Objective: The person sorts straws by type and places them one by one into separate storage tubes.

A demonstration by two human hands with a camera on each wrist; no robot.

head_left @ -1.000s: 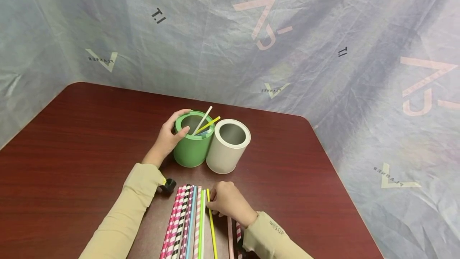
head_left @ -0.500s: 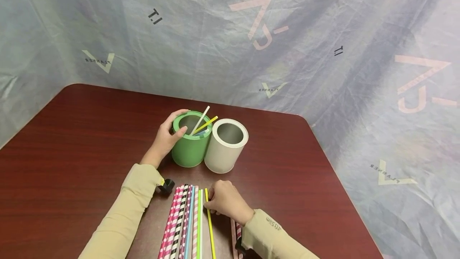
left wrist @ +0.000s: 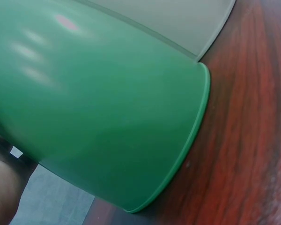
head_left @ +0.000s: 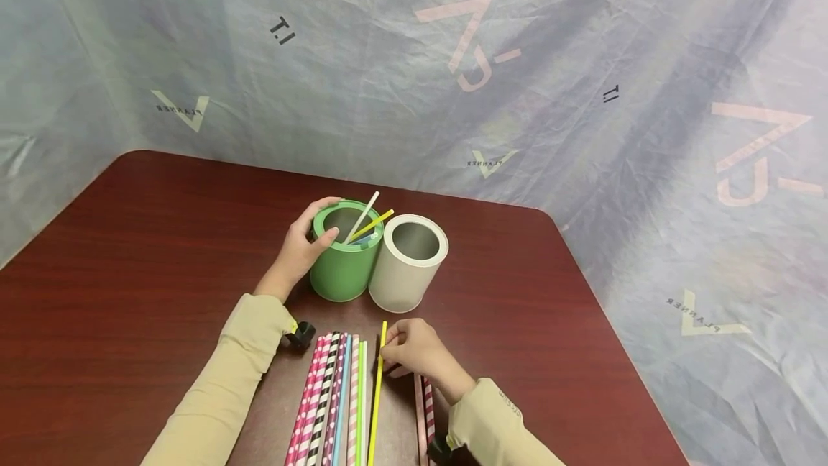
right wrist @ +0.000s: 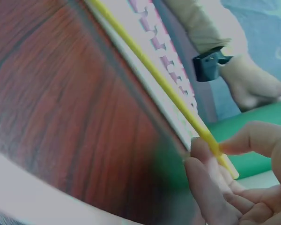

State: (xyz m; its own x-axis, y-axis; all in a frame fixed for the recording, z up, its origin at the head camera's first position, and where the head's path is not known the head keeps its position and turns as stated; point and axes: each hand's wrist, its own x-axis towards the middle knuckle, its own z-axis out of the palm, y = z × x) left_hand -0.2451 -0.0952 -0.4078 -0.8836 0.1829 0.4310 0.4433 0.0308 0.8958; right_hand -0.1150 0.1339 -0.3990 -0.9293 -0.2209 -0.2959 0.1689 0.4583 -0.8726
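Note:
In the head view my left hand holds the green can, thumb over its rim and fingers round the far side. White, yellow and blue straws stick up at a slant inside that can. Between thumb and fingertips, my right hand pinches a yellow straw near its far end. The right wrist view shows this pinch on the yellow straw closely. Beside it lies a row of straws, dotted, striped and plain. The green can's wall fills most of the left wrist view.
A cream can, nothing visible in its opening, stands against the green one. Two pinkish straws, one striped, lie partly under my right forearm. Printed grey cloth hangs behind the dark red table.
The yellow straw has been shifted forward and slightly right by my right hand, its far end now beyond the row. My left hand stays on the green can.

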